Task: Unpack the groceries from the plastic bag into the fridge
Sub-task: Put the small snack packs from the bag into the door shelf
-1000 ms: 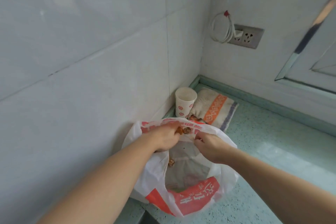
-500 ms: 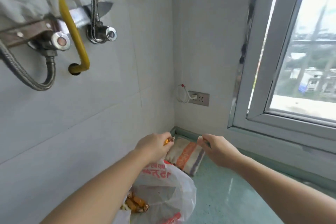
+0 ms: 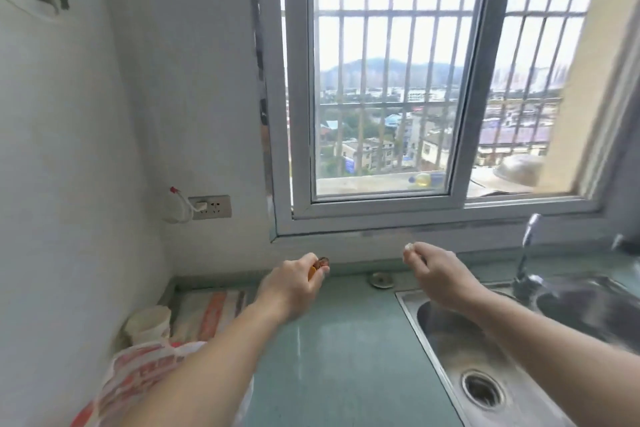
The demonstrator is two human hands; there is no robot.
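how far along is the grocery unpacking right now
Early. Done: nothing shows as put away, and no fridge is in view. In hand: the left hand grips small orange-brown wrapped items over the counter; the right hand pinches a small white bit, too small to identify. Left: the plastic bag sits at the counter's left; its contents are hidden here.

A paper cup (image 3: pixel 149 322) and striped cloth (image 3: pixel 211 310) are seen lower left on the bench (image 3: pixel 332 350); a steel sink (image 3: pixel 485 357) is set lower right.

One plastic bag (image 3: pixel 138 378), one paper cup (image 3: pixel 149 322), one folded cloth (image 3: pixel 211 314), one sink (image 3: pixel 485 357).
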